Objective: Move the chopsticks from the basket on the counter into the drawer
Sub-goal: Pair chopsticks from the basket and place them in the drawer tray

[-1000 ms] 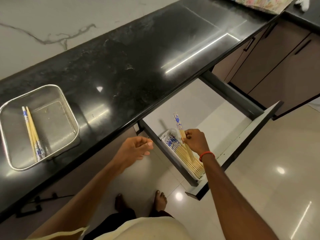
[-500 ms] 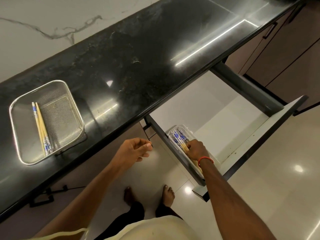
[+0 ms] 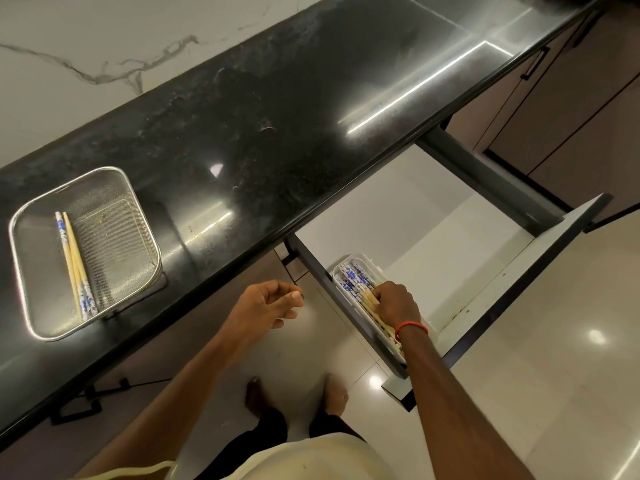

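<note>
Right hand (image 3: 396,301) has dropped from holding chopsticks upright a second ago to pressing flat on the bundle of chopsticks (image 3: 360,289) in the white tray (image 3: 372,263), at the near-left corner of the open drawer (image 3: 519,271). Fingers curled onto the bundle; can't tell if they grip it. Two chopsticks (image 3: 74,265) left in the mesh basket (image 3: 135,220) on the black counter (image 3: 277,150). Left hand (image 3: 266,303) hovers below the counter edge, fingers loosely curled, holding nothing.

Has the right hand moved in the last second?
Yes. The right hand has dropped from above the white tray in the drawer, laying its chopsticks down onto the pile.
</note>
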